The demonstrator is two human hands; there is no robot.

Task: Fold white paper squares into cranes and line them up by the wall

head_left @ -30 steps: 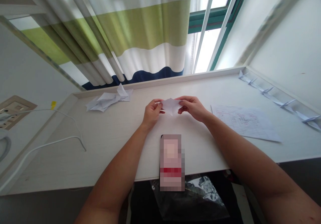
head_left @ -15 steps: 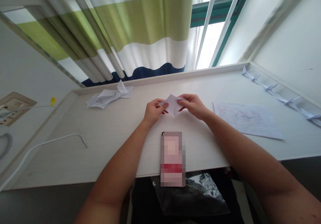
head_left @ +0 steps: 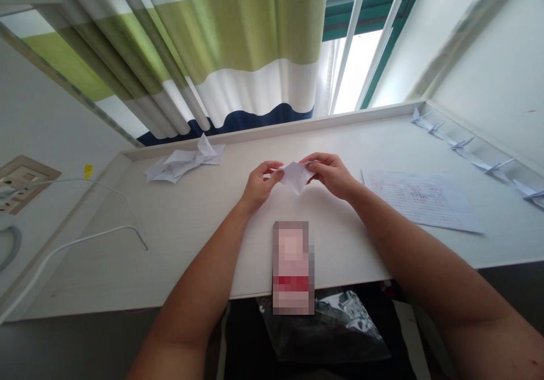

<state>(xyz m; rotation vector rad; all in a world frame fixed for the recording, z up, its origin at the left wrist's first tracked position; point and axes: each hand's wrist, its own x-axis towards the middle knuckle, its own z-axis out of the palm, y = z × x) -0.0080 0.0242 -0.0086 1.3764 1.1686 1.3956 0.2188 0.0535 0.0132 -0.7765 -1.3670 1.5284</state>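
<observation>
A small white folded paper piece [head_left: 294,176] is held just above the white desk [head_left: 178,227], in the middle. My left hand [head_left: 258,186] pinches its left edge with thumb and fingers. My right hand [head_left: 329,173] pinches its right side, fingers curled over the top. The paper's lower point hangs toward the desk. A phone [head_left: 293,266] lies on the desk's near edge, right below my hands.
A heap of folded white papers [head_left: 182,161] lies at the back left. A written sheet [head_left: 419,198] lies at the right. Several paper cranes [head_left: 463,143] line the right ledge. A white cable [head_left: 85,238] crosses the left side. A striped curtain hangs behind.
Both hands have lifted the folded paper slightly and turned it. My left fingers have spread a little at its edge. The view has shifted down a bit.
</observation>
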